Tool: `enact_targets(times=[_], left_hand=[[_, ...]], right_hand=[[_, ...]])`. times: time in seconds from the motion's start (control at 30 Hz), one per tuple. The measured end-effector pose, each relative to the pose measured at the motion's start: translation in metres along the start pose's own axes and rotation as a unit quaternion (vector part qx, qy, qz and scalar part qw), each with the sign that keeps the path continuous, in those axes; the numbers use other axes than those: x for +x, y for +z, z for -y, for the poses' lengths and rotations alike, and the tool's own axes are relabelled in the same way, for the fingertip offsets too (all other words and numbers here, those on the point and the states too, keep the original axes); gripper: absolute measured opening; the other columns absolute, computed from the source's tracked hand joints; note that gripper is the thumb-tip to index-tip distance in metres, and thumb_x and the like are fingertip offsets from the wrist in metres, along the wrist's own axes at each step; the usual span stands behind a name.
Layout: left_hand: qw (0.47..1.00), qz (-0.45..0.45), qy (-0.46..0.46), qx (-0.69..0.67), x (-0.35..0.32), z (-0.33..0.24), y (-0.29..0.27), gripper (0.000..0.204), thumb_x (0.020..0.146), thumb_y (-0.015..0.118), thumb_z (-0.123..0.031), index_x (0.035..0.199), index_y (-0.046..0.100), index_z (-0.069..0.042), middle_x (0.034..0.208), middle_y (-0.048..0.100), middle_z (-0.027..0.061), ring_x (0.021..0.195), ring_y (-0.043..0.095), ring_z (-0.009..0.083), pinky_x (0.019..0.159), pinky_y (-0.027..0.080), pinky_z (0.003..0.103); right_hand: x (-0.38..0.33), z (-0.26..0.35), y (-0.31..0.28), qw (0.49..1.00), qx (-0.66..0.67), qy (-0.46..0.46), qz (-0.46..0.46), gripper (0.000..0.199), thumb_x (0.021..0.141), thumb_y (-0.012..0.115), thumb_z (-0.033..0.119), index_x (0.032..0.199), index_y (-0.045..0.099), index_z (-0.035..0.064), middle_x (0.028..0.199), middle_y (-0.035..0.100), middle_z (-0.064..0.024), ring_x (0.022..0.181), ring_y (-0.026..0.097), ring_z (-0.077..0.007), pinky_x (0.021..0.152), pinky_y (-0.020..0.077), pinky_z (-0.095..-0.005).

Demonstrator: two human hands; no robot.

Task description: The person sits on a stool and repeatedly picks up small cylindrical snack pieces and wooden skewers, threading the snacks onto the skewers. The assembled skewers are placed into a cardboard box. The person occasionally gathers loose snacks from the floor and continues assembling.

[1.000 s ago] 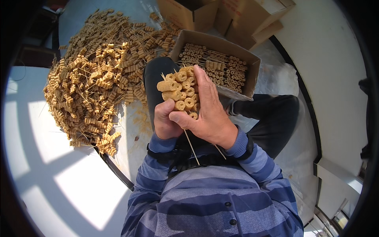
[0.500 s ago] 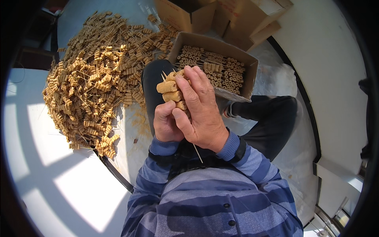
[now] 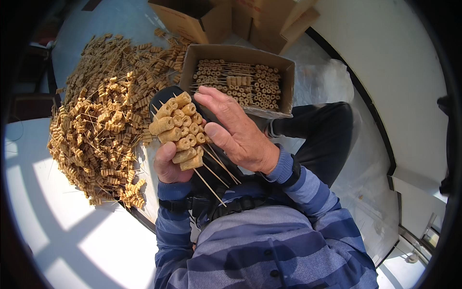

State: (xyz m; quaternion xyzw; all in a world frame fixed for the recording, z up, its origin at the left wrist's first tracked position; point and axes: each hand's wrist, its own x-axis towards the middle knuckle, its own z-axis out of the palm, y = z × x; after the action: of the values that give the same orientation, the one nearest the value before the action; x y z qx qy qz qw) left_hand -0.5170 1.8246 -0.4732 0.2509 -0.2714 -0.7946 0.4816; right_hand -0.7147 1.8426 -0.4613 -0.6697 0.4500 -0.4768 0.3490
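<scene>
A bundle of skewers [image 3: 180,127] threaded with short golden-brown hollow rolls rests in my left hand [image 3: 171,166]. The thumb presses on its near side, and the other fingers are hidden beneath. Bare stick ends point toward my lap, while short tips poke out at the far left. My right hand [image 3: 240,132] is spread just to the right of the bundle, its fingers apart. Its thumb is close to the rolls; whether it touches them I cannot tell. Beyond my hands stands an open cardboard box [image 3: 286,89] holding rows of packed skewers [image 3: 238,82].
A large heap of loose skewers [image 3: 101,130] lies to the left, on a pale surface. More open cardboard cartons [image 3: 211,24] stand at the back. Clear plastic sheeting [image 3: 332,79] lies right of the box. My bent legs [image 3: 308,127] flank the space below it.
My right hand has lifted off the bundle and opened, uncovering the roll ends. My left hand has shifted left with the bundle. The whole view has moved slightly.
</scene>
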Motion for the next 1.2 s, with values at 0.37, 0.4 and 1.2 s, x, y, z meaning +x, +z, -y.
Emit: enact_targets(times=[0.37,0.4,1.2], left_hand=[[0.913,0.033,0.124,0.386,0.121,-0.076,0.055,0.083,0.078,0.076,-0.023,0.145,0.034,0.003,0.134,0.053,0.0162,0.12,0.058,0.0262,0.102,0.049,0.04],[0.9,0.052,0.137,0.41,0.133,-0.071,0.061,0.083,0.078,0.077,-0.02,0.145,0.033,0.003,0.134,0.053,0.016,0.12,0.058,0.0258,0.103,0.048,0.04],[0.478,0.318,0.054,0.817,0.258,0.092,-0.009,0.08,0.072,0.073,-0.019,0.142,0.038,-0.001,0.139,0.044,0.0206,0.128,0.046,0.0388,0.108,0.037,0.048]], right_hand=[[0.029,-0.197,-0.094,0.907,-0.35,0.198,0.128,0.042,0.095,0.054,0.015,0.135,0.053,0.0026,0.132,0.058,-0.0213,0.121,0.056,-0.0393,0.104,0.0456,-0.0445],[0.027,-0.208,-0.087,0.903,-0.363,0.191,0.124,0.042,0.095,0.055,0.016,0.135,0.053,0.0028,0.132,0.058,-0.0208,0.121,0.056,-0.0396,0.105,0.0445,-0.0448],[0.014,-0.256,-0.048,0.853,-0.427,0.209,0.217,0.019,0.088,0.058,0.013,0.099,0.074,0.0088,0.099,0.07,-0.0119,0.099,0.069,-0.0295,0.085,0.0534,-0.0447]])
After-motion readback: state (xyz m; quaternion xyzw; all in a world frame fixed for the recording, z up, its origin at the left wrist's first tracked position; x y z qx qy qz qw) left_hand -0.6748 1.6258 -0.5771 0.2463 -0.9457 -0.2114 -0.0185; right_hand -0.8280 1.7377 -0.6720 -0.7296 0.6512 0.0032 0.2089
